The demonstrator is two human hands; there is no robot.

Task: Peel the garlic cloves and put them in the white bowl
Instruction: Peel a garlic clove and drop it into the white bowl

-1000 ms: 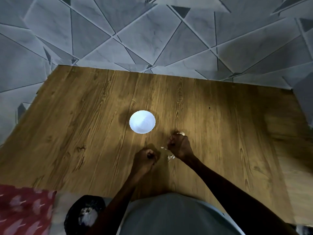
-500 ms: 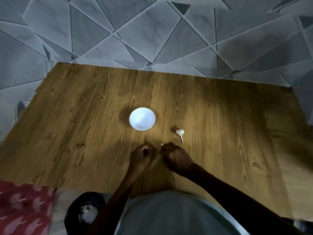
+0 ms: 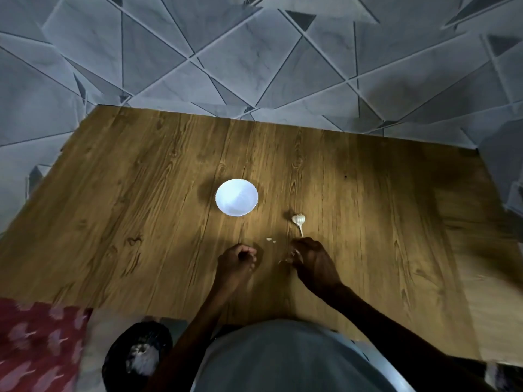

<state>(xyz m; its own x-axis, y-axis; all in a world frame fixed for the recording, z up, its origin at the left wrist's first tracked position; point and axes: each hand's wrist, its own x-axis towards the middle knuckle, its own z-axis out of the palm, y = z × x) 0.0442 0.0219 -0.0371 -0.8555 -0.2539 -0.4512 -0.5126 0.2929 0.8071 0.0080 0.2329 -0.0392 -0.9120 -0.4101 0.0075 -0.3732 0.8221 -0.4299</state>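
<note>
A small white bowl [image 3: 236, 201] stands on the wooden table [image 3: 141, 222]. To its right lies a garlic bulb [image 3: 298, 219], its stem pointing toward me. My left hand [image 3: 236, 260] is below the bowl, its fingers curled tight around a small garlic clove that they mostly hide. Just below the bulb's stem, my right hand [image 3: 310, 260] pinches a pale scrap of garlic peel [image 3: 284, 260] at its fingertips. Tiny peel bits [image 3: 270, 239] lie on the wood between the hands.
Grey patterned floor tiles [image 3: 254, 66] lie beyond the table's far edge. At the near left there is a red patterned cloth [image 3: 36, 346] and a dark round container [image 3: 138, 355] holding something pale. My grey shirt fills the bottom centre.
My right hand drew back from the garlic bulb, uncovering it, met the left hand, then pulled away to the right. Peel bits now lie on the table.
</note>
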